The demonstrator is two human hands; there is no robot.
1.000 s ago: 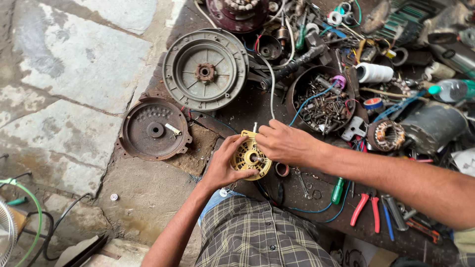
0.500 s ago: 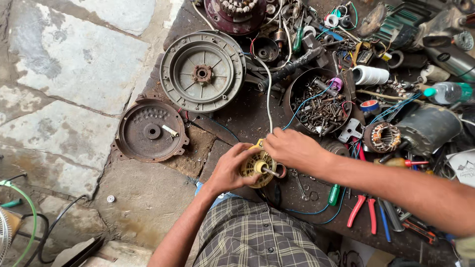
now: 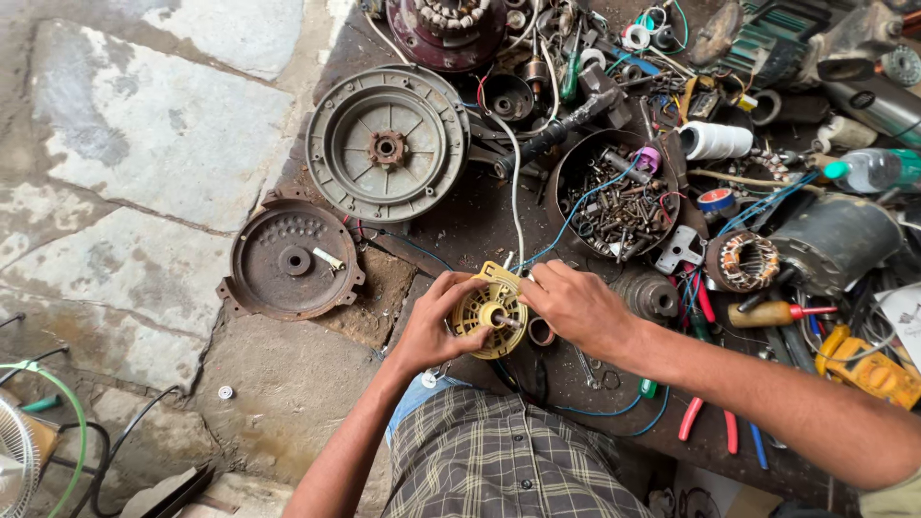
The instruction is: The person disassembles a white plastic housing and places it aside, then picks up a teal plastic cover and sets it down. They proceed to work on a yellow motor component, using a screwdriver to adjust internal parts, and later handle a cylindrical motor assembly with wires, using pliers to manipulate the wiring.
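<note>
A small round yellow motor housing [image 3: 487, 312] with a metal shaft in its middle sits between both hands over the dark, greasy work surface [image 3: 460, 221]. My left hand [image 3: 434, 324] cups its left side. My right hand [image 3: 576, 307] holds its right edge, fingers near the shaft. White and blue wires [image 3: 518, 206] run up from it toward the clutter behind.
A large grey round motor cover [image 3: 387, 144] and a rusty brown end plate [image 3: 291, 259] lie to the left. A bowl of screws [image 3: 614, 197], a wound stator [image 3: 746, 259], red-handled pliers [image 3: 705, 422], a screwdriver [image 3: 772, 313], thread spool [image 3: 715, 141] and bottle [image 3: 868, 169] crowd the right.
Both hands and the yellow housing shifted slightly lower and right; the housing turned so that its flat face and shaft point up at the camera.
</note>
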